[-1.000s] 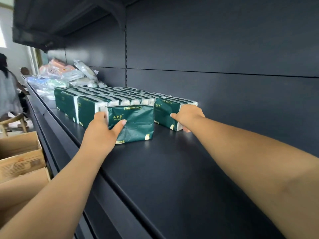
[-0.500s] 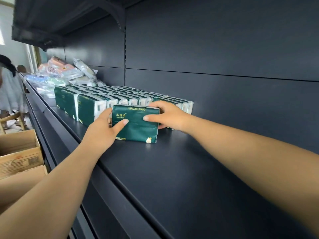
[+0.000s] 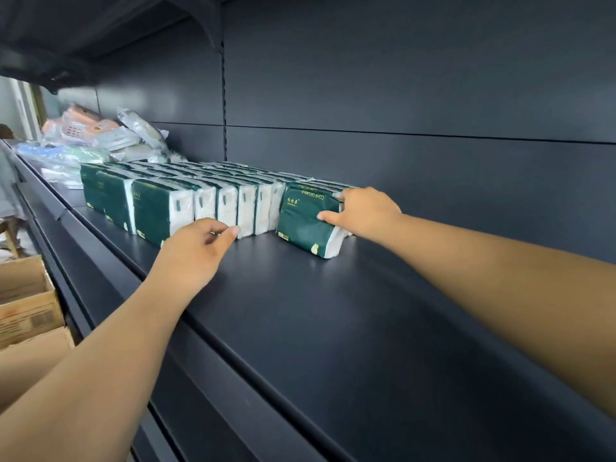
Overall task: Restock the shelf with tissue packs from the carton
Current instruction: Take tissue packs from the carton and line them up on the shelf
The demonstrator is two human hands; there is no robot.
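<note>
Several green-and-white tissue packs (image 3: 173, 201) stand in rows on the dark shelf (image 3: 333, 311). One green tissue pack (image 3: 305, 216) stands upright at the right end of the back row, against the shelf's back panel. My right hand (image 3: 361, 213) grips its right end, thumb on the front face and fingers over the top. My left hand (image 3: 196, 253) hovers in front of the front row with loosely curled fingers, holding nothing. The cardboard carton (image 3: 28, 301) sits low at the left edge.
Assorted plastic-wrapped goods (image 3: 100, 138) are piled on the shelf's far left end. An upper shelf (image 3: 83, 35) overhangs at top left. To the right of the packs the shelf surface is bare.
My left hand has let go of the green pack and drawn back. My right hand has carried the pack rightward and back, setting it at the end of the back row.
</note>
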